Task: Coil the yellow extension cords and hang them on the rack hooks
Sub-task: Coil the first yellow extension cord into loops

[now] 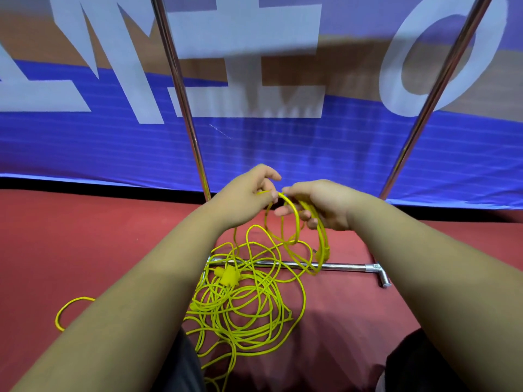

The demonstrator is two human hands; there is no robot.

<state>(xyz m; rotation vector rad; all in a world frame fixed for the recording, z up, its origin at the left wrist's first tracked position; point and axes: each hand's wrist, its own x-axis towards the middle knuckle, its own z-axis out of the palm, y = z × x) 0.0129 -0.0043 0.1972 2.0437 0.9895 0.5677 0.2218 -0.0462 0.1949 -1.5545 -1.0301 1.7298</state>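
Coiling is in hand, and early. The right hand (319,205) curls its fingers round a few small loops of the yellow extension cord (296,230). The left hand (246,199) pinches the strand just beside those fingers. Both forearms reach forward, hands nearly touching. Below the fingers, most of the cord lies in a loose tangle (240,304) on the red floor (99,236). The next move probably calls for drawing slack and laying another loop.

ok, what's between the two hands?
Head view: only a short arc of cord, pinched by the left hand and running into the loops the right hand holds. Nothing else in the gap.
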